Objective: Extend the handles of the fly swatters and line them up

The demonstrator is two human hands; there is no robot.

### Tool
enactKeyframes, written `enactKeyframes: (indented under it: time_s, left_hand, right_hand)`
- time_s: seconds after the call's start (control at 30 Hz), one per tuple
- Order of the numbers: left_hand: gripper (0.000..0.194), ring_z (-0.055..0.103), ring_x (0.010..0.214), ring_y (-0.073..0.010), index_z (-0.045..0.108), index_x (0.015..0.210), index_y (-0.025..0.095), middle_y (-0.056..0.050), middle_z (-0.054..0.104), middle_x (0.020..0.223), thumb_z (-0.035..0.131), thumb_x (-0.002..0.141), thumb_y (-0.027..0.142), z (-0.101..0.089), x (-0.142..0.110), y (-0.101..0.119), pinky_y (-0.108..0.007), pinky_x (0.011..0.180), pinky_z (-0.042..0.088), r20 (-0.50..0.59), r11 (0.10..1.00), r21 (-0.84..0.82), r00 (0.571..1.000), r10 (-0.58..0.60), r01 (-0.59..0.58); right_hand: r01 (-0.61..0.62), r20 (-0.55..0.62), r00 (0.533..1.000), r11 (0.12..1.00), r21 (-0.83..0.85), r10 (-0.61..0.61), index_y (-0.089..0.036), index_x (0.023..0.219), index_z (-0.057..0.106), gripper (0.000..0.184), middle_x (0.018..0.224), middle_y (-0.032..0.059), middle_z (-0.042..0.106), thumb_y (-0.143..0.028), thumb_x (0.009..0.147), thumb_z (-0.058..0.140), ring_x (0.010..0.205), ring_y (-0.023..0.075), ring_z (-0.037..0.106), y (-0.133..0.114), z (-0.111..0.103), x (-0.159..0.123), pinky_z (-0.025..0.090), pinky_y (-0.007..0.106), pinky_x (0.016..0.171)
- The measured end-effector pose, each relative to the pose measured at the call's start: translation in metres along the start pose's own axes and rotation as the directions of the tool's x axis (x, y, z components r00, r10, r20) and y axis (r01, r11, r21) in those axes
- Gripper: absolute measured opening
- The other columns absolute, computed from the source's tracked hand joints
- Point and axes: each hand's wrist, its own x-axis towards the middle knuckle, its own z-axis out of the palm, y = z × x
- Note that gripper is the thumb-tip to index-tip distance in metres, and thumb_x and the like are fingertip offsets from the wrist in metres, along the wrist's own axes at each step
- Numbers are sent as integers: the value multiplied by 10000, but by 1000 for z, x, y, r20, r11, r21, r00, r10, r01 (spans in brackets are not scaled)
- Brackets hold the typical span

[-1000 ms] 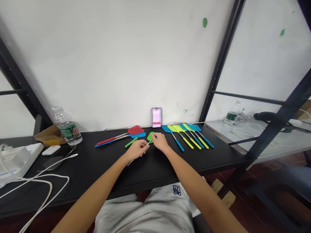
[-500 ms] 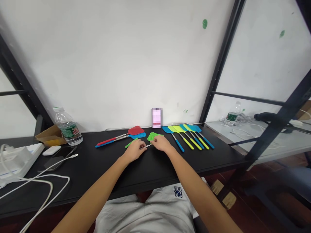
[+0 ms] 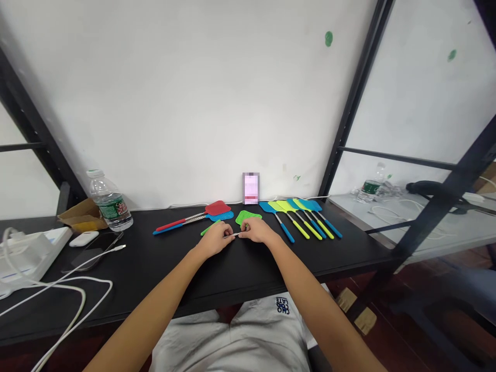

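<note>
Both hands work low over the black shelf on a green fly swatter [image 3: 248,215] with a thin metal rod. My left hand [image 3: 216,238] pinches the rod; the swatter's green grip sticks out behind that hand. My right hand [image 3: 256,230] has thumb and fingers closed on the rod just to the right, below the flat perforated head. A short stretch of bare metal shows between the hands. To the left lie a red fly swatter [image 3: 218,208] and a blue fly swatter [image 3: 172,228]. Several blue and yellow-green fly swatters [image 3: 291,219] overlap in a fan on the right.
A phone [image 3: 251,188] stands against the wall behind the swatters. On the left are a water bottle [image 3: 113,207], a cardboard box [image 3: 82,213], a white case [image 3: 84,238], a dark phone [image 3: 98,249], a power strip [image 3: 42,258] and white cables [image 3: 101,281]. A metal post [image 3: 351,103] rises at right.
My right hand has shifted its grip slightly, its fingers now down on the rod nearer my left hand. More of the green head shows. The other swatters have stayed put.
</note>
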Motion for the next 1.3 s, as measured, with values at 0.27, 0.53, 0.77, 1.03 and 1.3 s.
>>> enactKeyframes:
  time_s: [0.27,0.53,0.77,1.03,1.3]
  left_hand:
    - [141,574,757,-195,669,782,205,-39,615,766,639,745,337,-1,1,1,-286,661,419,-4,1000,4,1000,-9,9]
    - [162,566,767,-194,657,805,199,-45,611,794,620,752,348,-1,1,-2,-283,661,413,12,1000,24,1000,-4,4]
    - [172,564,752,-186,654,811,198,-45,615,806,629,748,356,1,0,-2,-277,647,410,10,999,37,1000,-14,14]
    - [228,563,702,-159,616,787,179,-38,629,781,513,850,373,-24,7,-7,-277,666,427,-219,998,64,976,12,2]
    - [200,575,712,-182,581,698,193,-33,612,714,559,800,363,-43,5,-52,-272,637,404,-239,941,240,954,-180,238]
  right_hand:
    - [0,-7,1000,1000,-25,0,-200,801,659,255,752,2,597,-366,658,790,668,134,519,2,0,1,310,240,562]
    - [12,4,1000,1000,-28,-12,-202,816,661,255,765,3,605,-376,669,775,670,133,515,2,0,1,305,239,560]
    - [34,7,999,999,-13,-33,-209,807,669,214,733,-3,602,-354,683,765,647,128,518,0,0,0,313,243,561]
    - [-7,42,999,1000,-15,8,-194,882,659,325,809,6,609,-401,665,785,694,132,543,-1,-2,0,356,238,585]
    - [-31,68,997,999,-5,32,-192,895,666,320,839,17,608,-390,672,784,720,141,561,-3,-5,-2,381,248,599]
